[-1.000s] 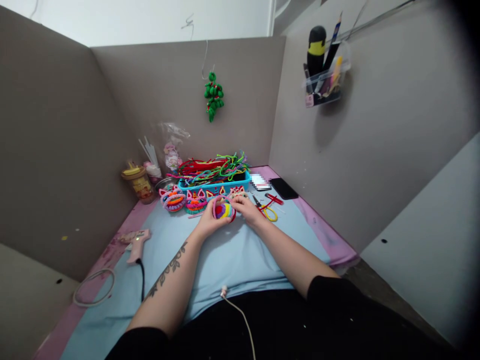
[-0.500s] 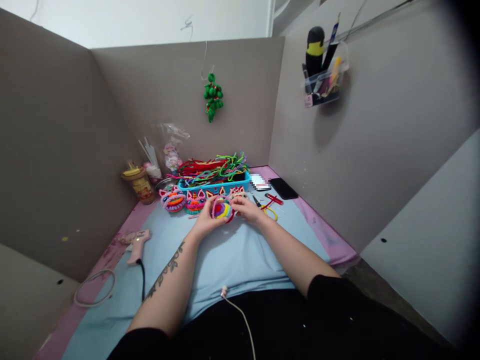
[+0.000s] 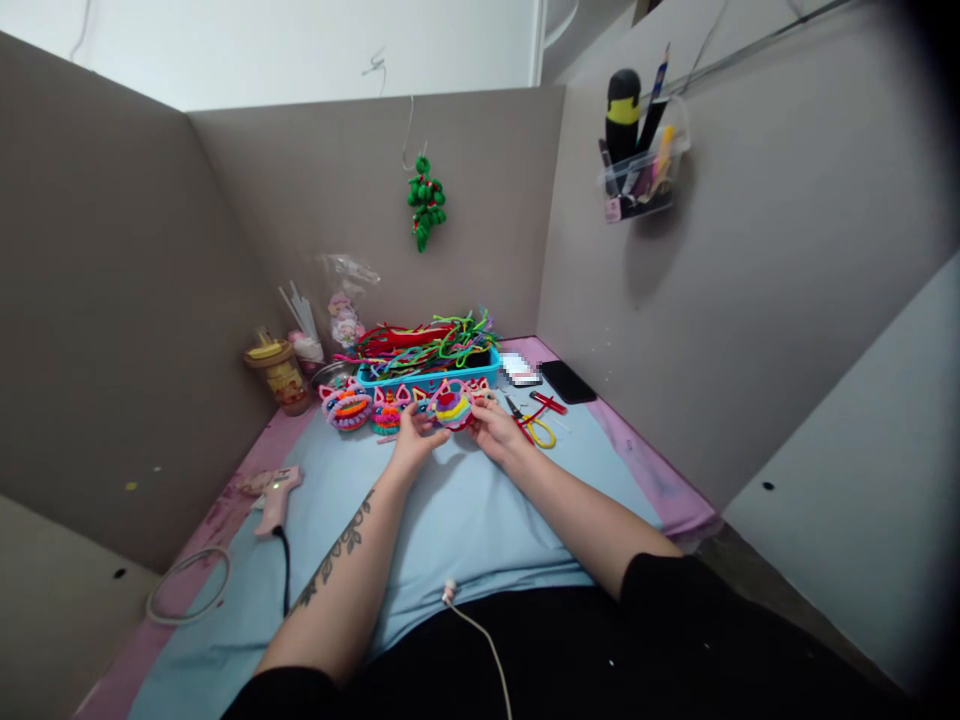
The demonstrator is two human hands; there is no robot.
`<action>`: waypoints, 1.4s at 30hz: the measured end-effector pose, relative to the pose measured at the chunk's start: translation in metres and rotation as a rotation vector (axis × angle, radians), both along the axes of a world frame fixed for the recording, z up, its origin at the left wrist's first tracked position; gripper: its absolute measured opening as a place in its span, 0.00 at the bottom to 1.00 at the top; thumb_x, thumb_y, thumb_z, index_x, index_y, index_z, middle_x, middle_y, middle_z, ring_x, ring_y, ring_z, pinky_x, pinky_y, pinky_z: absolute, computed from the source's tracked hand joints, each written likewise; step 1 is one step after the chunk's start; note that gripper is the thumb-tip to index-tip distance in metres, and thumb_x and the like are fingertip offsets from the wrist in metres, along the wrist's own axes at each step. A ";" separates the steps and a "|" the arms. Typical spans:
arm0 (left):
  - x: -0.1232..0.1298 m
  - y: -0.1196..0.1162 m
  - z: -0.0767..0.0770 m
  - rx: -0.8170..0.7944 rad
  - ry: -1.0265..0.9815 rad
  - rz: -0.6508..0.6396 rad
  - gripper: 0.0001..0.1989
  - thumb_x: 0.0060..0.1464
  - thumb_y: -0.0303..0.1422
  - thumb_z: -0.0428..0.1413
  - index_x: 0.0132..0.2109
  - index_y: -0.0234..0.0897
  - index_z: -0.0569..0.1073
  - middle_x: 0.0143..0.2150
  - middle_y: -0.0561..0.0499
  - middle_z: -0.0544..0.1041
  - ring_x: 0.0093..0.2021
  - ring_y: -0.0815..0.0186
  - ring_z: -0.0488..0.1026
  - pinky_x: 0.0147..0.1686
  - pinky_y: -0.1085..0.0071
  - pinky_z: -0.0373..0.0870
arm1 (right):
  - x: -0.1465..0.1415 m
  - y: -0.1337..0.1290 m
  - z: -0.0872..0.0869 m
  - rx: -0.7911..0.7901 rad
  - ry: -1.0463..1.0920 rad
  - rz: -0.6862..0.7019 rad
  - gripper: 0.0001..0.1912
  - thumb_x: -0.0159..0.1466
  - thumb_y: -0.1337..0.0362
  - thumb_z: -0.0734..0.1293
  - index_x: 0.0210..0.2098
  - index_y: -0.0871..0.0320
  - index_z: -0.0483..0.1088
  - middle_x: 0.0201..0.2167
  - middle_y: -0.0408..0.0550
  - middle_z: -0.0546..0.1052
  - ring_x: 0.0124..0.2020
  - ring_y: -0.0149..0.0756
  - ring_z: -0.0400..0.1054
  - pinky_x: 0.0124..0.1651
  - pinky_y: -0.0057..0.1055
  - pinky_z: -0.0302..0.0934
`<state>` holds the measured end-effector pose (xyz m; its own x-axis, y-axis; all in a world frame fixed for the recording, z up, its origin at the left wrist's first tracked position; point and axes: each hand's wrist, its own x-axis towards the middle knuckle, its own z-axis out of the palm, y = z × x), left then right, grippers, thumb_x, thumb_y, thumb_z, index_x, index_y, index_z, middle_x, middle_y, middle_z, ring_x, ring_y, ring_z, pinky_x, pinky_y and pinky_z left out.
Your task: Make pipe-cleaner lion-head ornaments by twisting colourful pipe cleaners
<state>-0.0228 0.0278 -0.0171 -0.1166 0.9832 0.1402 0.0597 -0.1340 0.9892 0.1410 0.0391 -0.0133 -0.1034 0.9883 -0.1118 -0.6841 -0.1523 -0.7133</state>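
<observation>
A round multicoloured piece of fuzzy stems [image 3: 453,411], with purple, yellow and pink bands, is held up over the blue cloth. My right hand [image 3: 493,428] grips its right side. Just left of the piece, my left hand [image 3: 417,436] has its thumb and fingers apart and holds nothing. Behind the hands stand finished-looking fuzzy animal heads, one pink and orange [image 3: 346,406] and another with pink ears [image 3: 389,411]. Scissors with yellow handles [image 3: 540,432] lie right of my right hand.
A blue basket [image 3: 427,380] full of coloured stems stands at the back. A pink glue gun [image 3: 276,500] lies left, near a lidded cup [image 3: 279,378]. At the back right are a black phone [image 3: 568,381] and a red tool [image 3: 548,402].
My left hand has let go of the round piece and opened, moving slightly left. The piece has turned and shifted a little right in my right hand. The camera view has tilted slightly.
</observation>
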 end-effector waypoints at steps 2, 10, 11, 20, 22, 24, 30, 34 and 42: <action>0.005 -0.003 -0.002 -0.074 -0.023 0.033 0.39 0.30 0.32 0.68 0.51 0.35 0.61 0.44 0.42 0.71 0.38 0.62 0.73 0.37 0.62 0.71 | 0.001 0.001 0.000 -0.013 0.036 -0.009 0.18 0.42 0.66 0.74 0.28 0.54 0.62 0.21 0.36 0.71 0.22 0.28 0.65 0.27 0.26 0.59; 0.025 -0.017 0.002 0.082 -0.193 -0.012 0.35 0.37 0.34 0.65 0.53 0.36 0.60 0.31 0.50 0.77 0.40 0.61 0.75 0.46 0.59 0.67 | -0.006 -0.002 -0.001 0.030 0.032 -0.056 0.19 0.42 0.66 0.74 0.28 0.53 0.62 0.22 0.36 0.71 0.24 0.29 0.66 0.28 0.27 0.58; 0.026 -0.018 0.003 0.086 -0.197 -0.013 0.36 0.38 0.34 0.65 0.54 0.35 0.60 0.32 0.49 0.78 0.42 0.60 0.75 0.48 0.58 0.65 | -0.007 -0.003 -0.002 0.041 0.023 -0.051 0.19 0.42 0.65 0.74 0.28 0.54 0.61 0.22 0.36 0.71 0.24 0.29 0.66 0.28 0.27 0.58; 0.025 -0.018 0.004 0.088 -0.204 0.059 0.35 0.40 0.35 0.63 0.56 0.35 0.61 0.34 0.47 0.77 0.45 0.59 0.74 0.47 0.59 0.67 | -0.013 -0.011 0.001 0.084 -0.055 -0.038 0.18 0.42 0.65 0.74 0.27 0.55 0.62 0.20 0.35 0.69 0.23 0.27 0.64 0.28 0.25 0.56; 0.024 -0.018 0.004 0.087 -0.201 0.072 0.33 0.41 0.36 0.63 0.54 0.35 0.61 0.33 0.48 0.76 0.43 0.60 0.74 0.45 0.61 0.68 | -0.014 -0.012 0.003 0.098 -0.074 -0.028 0.18 0.41 0.65 0.74 0.27 0.55 0.62 0.20 0.35 0.69 0.24 0.27 0.64 0.28 0.25 0.56; 0.024 -0.017 0.004 0.101 -0.188 0.105 0.30 0.42 0.37 0.63 0.52 0.36 0.62 0.34 0.48 0.76 0.39 0.61 0.75 0.42 0.62 0.69 | -0.013 -0.013 0.004 0.104 -0.059 -0.027 0.18 0.41 0.66 0.74 0.27 0.55 0.62 0.20 0.35 0.69 0.24 0.27 0.64 0.28 0.24 0.56; 0.023 -0.017 0.003 -0.124 -0.381 0.002 0.29 0.39 0.37 0.65 0.47 0.38 0.62 0.38 0.46 0.74 0.35 0.64 0.75 0.33 0.67 0.69 | -0.008 -0.012 0.006 0.086 0.088 -0.002 0.17 0.44 0.68 0.73 0.28 0.54 0.61 0.21 0.35 0.70 0.24 0.27 0.65 0.29 0.25 0.59; 0.025 -0.017 0.007 -0.096 -0.590 -0.079 0.33 0.35 0.32 0.67 0.48 0.38 0.63 0.32 0.51 0.74 0.31 0.68 0.74 0.34 0.70 0.68 | -0.010 -0.012 0.003 0.076 0.044 0.077 0.18 0.44 0.67 0.73 0.28 0.55 0.60 0.21 0.36 0.72 0.24 0.27 0.66 0.27 0.24 0.57; 0.022 -0.018 0.012 -0.062 -0.644 0.006 0.33 0.35 0.32 0.67 0.48 0.37 0.61 0.30 0.52 0.75 0.31 0.67 0.74 0.37 0.69 0.67 | -0.015 -0.013 -0.005 0.225 -0.433 -0.015 0.15 0.49 0.57 0.70 0.26 0.57 0.61 0.20 0.38 0.69 0.20 0.27 0.61 0.24 0.24 0.52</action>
